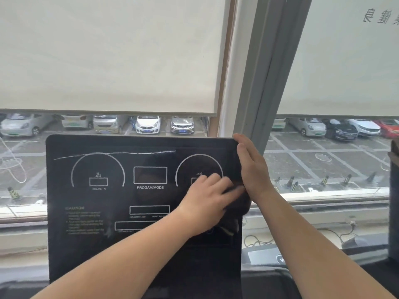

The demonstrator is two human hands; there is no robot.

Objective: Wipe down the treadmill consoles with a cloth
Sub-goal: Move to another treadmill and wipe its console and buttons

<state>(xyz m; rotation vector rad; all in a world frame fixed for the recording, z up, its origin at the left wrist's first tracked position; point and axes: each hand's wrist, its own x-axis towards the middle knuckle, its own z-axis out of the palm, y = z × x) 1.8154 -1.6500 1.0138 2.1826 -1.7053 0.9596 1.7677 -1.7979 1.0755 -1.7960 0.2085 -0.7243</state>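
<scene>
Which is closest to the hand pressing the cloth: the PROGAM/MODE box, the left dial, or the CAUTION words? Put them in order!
From the left hand on the dark cloth:
1. PROGAM/MODE box, console middle.
2. Left dial, upper left.
3. CAUTION words, lower left; nearly tied with the dial.

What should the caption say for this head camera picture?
Left hand wipes the console with a dark cloth; right hand steadies its edge.

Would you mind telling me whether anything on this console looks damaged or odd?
A pale streak runs across the top of the console, above the left dial, like a scratch or residue. The centre label reads "PROGAM/MODE", a misspelling.
</scene>
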